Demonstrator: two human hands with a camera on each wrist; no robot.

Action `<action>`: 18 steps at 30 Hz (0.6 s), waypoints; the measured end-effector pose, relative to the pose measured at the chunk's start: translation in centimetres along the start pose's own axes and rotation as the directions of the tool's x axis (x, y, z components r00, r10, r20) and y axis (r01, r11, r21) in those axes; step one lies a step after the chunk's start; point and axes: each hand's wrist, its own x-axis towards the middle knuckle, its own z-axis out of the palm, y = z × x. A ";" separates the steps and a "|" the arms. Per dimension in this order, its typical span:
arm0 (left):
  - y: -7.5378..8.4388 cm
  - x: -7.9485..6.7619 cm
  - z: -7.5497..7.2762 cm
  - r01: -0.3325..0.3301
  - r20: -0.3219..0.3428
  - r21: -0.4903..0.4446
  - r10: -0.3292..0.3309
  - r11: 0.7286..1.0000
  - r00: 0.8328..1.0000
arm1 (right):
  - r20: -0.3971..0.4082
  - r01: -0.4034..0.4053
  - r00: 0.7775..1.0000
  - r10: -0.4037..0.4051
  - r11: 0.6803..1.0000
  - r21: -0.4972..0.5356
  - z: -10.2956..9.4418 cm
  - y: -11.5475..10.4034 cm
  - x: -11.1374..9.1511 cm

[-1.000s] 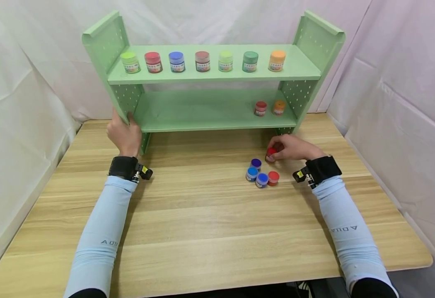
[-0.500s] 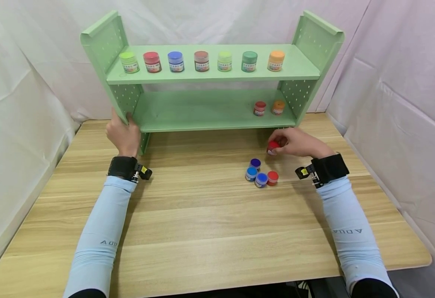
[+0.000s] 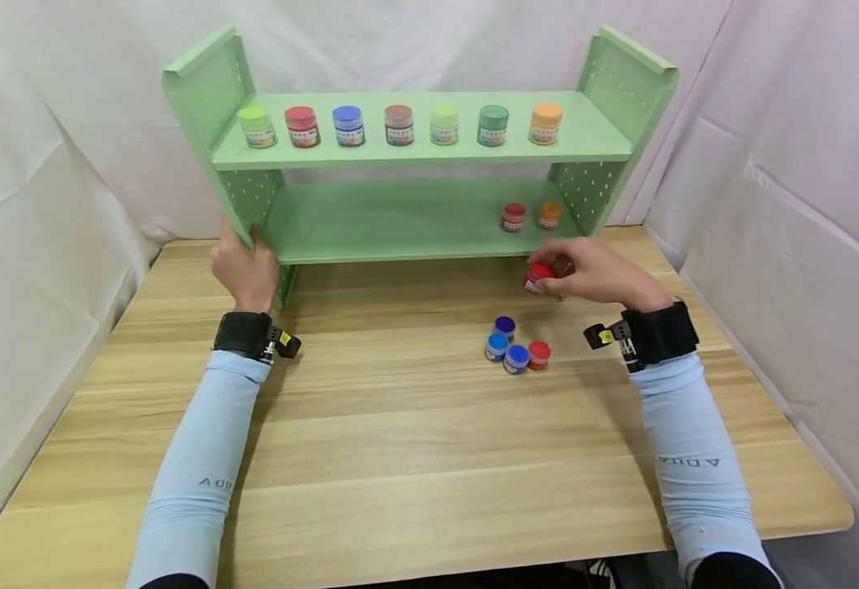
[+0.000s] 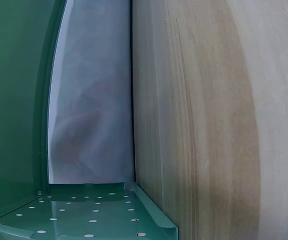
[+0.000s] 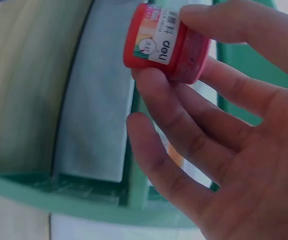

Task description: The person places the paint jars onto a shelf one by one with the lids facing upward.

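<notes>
My right hand [image 3: 600, 272] pinches a small red paint jar [image 3: 537, 278] between thumb and fingers, just in front of the lower board of a green shelf rack [image 3: 400, 221]. In the right wrist view the labelled jar [image 5: 156, 37] lies on its side relative to the picture, held between thumb and fingers. At the rack's left end, my left hand [image 3: 244, 270] grips the lower part of the perforated side panel, thumb on the inner side. The left wrist view shows the panel [image 4: 88, 212] and the table, but no hand.
Below my right hand, a second red jar [image 3: 538, 355] and several blue jars, one of them light blue [image 3: 496, 347], stand grouped on the wooden table [image 3: 371, 442]. The upper board bears a spaced row of jars; a red jar [image 3: 514, 218] and an orange jar [image 3: 550, 215] stand lower right.
My right hand has lifted the red jar from the table and carried it up and away from me towards the lower board. The left hand keeps its place on the rack.
</notes>
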 end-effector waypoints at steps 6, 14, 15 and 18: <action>-0.2 -0.2 0.0 -0.004 -0.005 0.010 0.004 1.000 1.000 | -0.066 0.025 0.997 -0.027 0.999 -0.036 -0.7 -2.0 1.9; -0.1 -0.1 -0.1 -0.017 -0.011 0.021 0.017 1.000 1.000 | -0.053 0.055 0.997 -0.064 0.987 -0.152 -1.4 -3.7 6.5; 0.0 -0.1 -0.1 -0.016 -0.009 0.019 0.016 1.000 1.000 | -0.039 0.056 0.997 -0.063 0.985 -0.165 -1.5 -3.8 7.0; 0.1 -0.1 0.0 -0.016 -0.009 0.030 0.016 0.999 1.000 | 0.004 0.044 0.999 -0.044 0.978 -0.205 -1.7 -4.1 8.2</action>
